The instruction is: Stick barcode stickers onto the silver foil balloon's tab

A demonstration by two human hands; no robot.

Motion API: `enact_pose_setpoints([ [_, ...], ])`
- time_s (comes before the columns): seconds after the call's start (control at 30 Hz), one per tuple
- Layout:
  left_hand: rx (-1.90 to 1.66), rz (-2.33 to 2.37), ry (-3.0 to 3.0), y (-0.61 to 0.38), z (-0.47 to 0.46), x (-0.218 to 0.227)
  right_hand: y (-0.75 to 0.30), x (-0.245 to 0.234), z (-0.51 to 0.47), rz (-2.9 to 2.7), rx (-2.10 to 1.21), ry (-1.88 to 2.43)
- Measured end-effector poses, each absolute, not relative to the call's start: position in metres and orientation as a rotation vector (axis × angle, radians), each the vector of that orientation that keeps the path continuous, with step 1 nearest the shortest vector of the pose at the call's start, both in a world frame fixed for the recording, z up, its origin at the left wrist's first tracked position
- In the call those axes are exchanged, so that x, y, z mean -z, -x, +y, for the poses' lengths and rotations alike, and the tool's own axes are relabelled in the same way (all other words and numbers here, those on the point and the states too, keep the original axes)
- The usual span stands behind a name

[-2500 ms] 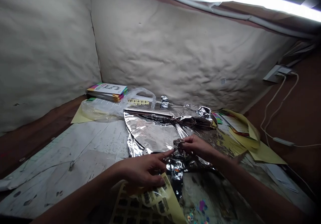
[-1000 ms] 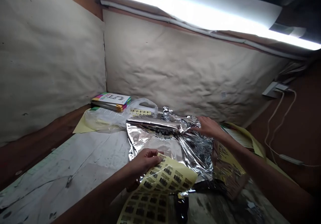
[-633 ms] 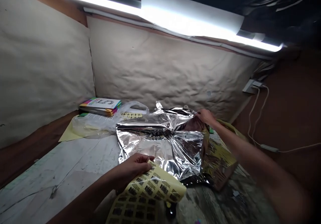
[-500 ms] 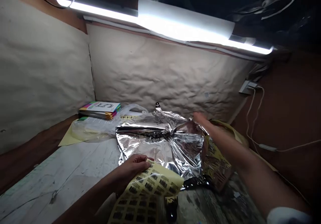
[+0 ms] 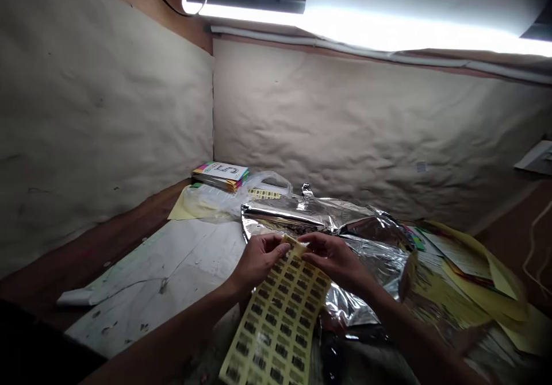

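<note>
A long yellow sheet of barcode labels hangs down toward me, its top edge between my two hands. My left hand pinches the upper left corner with thumb and fingers. At the upper right corner, the fingers of my right hand are closed on the same sheet. Just behind lies a crumpled silver foil balloon, flat on the table and partly hidden by my hands.
At the back left, a stack of colourful cards stands beside a clear plastic bag. Yellow envelopes and papers lie on the right. A white board covers the left side, and a lit tube lamp hangs above.
My right hand has come back from the far right side of the foil balloon to the label sheet's top edge. The sheet has straightened out, and the view has turned left.
</note>
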State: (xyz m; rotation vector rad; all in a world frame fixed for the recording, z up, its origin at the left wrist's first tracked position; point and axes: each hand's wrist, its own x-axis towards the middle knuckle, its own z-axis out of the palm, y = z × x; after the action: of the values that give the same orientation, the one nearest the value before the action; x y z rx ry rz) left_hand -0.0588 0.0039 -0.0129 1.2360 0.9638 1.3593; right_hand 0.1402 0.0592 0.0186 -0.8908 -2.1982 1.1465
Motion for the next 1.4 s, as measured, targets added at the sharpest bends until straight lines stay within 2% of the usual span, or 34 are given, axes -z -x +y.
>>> enact_pose_setpoints([
  [0.1,-1.393,1.018,-1.25,0.061,0.003,0.012,-0.128,-0.013,0.057,-2.174,-1.094,0.864],
  [0.47,-1.354,1.116,-1.399,0.053,-0.002,0.015,-0.122,-0.007,0.042,-2.176,-0.366,0.881],
  [0.63,-1.333,1.189,-1.405,0.057,-0.001,0.016,-0.122,-0.004,0.043,-2.161,-0.181,0.851],
  [0.8,-1.208,1.041,-1.241,0.057,0.0,0.02,-0.123,0.0,0.045,-2.137,-0.003,0.732],
  [0.97,-1.143,0.924,-0.977,0.057,0.006,0.026,-0.137,-0.01,0.031,-2.054,-0.266,0.646],
  [1.23,-0.993,0.96,-0.842,0.104,0.021,0.0,-0.21,-0.015,0.025,-1.887,-1.387,1.085],
  [1.3,-0.933,0.985,-0.862,0.113,0.02,-0.007,-0.219,-0.007,0.026,-1.943,-1.474,1.156],
  [1.4,-0.851,1.001,-0.908,0.117,0.017,-0.01,-0.219,0.006,0.025,-2.021,-1.436,1.186],
])
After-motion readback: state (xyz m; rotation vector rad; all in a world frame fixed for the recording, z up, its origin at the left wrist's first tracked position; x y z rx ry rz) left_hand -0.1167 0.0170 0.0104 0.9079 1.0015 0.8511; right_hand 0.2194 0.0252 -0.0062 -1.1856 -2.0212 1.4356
